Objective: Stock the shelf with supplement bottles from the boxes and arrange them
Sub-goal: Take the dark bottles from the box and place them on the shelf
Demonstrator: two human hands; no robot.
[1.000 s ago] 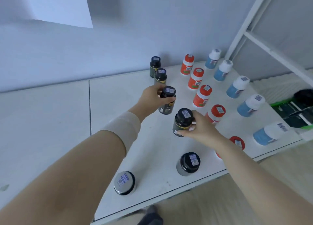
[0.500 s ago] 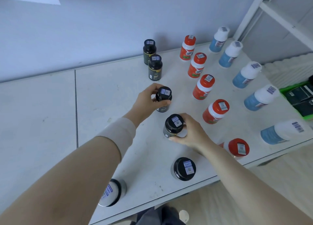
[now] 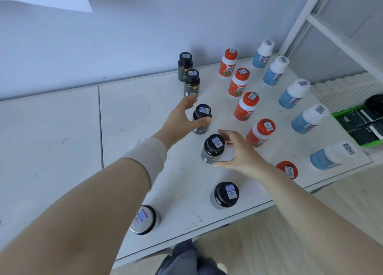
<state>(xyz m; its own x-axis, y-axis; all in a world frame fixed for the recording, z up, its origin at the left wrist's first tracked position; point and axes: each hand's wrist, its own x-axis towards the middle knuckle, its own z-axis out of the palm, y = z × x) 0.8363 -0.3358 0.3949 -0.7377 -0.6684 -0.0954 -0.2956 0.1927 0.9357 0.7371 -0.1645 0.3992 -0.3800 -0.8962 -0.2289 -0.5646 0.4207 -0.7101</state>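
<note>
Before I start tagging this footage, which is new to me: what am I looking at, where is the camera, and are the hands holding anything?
There is no machine here, only a person's two bare hands. One wide-angle camera worn on the head films them, looking down. On the white shelf board stand rows of black-capped bottles, red-capped bottles and blue bottles with white caps. The left hand is spread beside the third black bottle from the wall, with its thumb at the bottle's side. The right hand curves open around the fourth black bottle, and a gap shows between them. Neither hand seems to grip anything.
</note>
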